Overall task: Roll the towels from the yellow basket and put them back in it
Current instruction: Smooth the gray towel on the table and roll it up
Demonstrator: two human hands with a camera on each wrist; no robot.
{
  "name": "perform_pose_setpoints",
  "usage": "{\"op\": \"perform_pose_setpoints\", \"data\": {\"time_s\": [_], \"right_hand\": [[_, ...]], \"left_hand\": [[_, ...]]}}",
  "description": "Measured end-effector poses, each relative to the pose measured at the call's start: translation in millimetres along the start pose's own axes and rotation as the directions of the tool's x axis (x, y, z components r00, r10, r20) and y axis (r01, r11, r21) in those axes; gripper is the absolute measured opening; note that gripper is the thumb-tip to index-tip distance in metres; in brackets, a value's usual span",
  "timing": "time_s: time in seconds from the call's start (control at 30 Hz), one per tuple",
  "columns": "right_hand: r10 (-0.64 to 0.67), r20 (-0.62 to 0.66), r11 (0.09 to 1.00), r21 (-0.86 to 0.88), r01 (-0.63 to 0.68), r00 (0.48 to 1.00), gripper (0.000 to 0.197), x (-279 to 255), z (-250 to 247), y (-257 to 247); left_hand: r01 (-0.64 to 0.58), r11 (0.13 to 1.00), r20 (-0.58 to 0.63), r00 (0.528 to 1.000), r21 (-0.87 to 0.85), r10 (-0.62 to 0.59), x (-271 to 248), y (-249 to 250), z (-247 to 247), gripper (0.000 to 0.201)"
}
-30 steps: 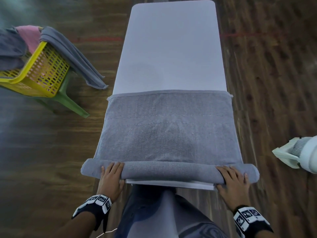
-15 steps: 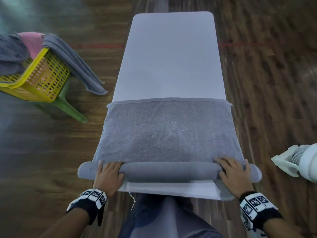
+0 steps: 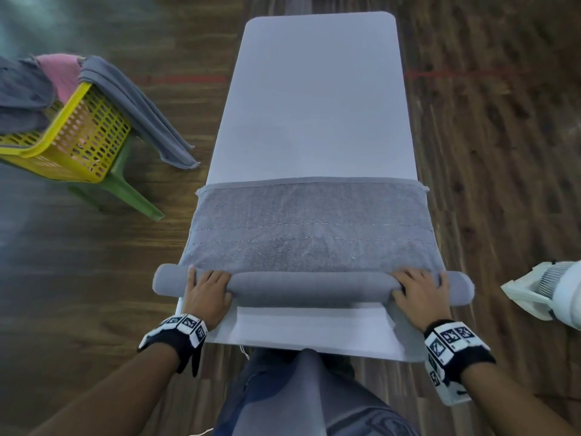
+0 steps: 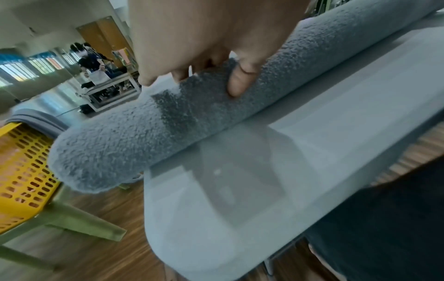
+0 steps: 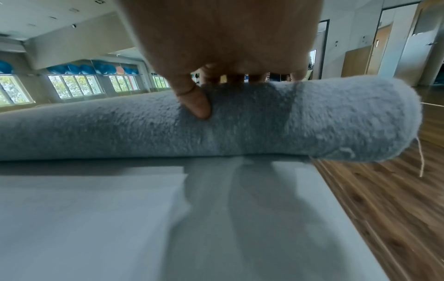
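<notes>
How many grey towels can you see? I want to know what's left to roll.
3: one half-rolled on the table, one draped over the yellow basket's near rim, one heaped at its far side. More may lie hidden inside.

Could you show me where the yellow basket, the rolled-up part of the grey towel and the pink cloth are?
yellow basket (image 3: 91, 133): head view, on its perforated side wall.
rolled part of the grey towel (image 3: 309, 286): head view, middle of the roll, between the hands.
pink cloth (image 3: 59, 72): head view, on its top fold in the basket.
</notes>
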State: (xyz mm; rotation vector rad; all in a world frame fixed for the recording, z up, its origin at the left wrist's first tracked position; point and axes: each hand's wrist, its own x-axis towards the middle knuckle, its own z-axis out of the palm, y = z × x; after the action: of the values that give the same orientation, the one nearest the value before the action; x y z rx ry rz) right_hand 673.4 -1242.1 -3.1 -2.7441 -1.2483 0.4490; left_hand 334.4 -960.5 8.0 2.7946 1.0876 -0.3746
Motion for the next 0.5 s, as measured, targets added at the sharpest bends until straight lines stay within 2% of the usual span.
{"op": "perform_pose_setpoints", "data": {"time_s": [0.1,0.17,0.27,0.33,0.43,0.5], "right_hand": [[0.028,0.027,0.998,0.047,-0.029,0.999,0.052,7,-3,-2],[0.027,0.091,0.999,0.042,-0.031,0.995,0.054,0,2,0],[-0.021,0.072,1.0,0.007,0.021,0.997,0.052,-9,6,3],[-0.016,0.077,1.0,-0.005,0.016,0.997,0.05,-4,-1,1],[-0.008,0.054,0.999,-0.034,0.01,0.999,0.059,9,-10,-5],[0.012,0.039,1.0,-0.005,-0.011,0.999,0.061,13,-11,-9]], "left_hand": [[0.068,0.99,-0.01,0.998,-0.125,-0.07,8,4,-1,0.051],[0.015,0.993,0.032,0.999,-0.119,-0.012,3,3,4,0.059],[-0.046,0.998,0.071,0.996,-0.05,0.049,-3,-2,9,0.059],[-0.033,0.999,0.052,0.998,-0.035,0.035,2,-4,5,0.05],[-0.034,0.997,0.008,0.999,-0.072,0.035,16,-4,-2,0.065],[0.005,0.994,-0.019,1.0,-0.106,-0.007,23,-2,-4,0.062]]}}
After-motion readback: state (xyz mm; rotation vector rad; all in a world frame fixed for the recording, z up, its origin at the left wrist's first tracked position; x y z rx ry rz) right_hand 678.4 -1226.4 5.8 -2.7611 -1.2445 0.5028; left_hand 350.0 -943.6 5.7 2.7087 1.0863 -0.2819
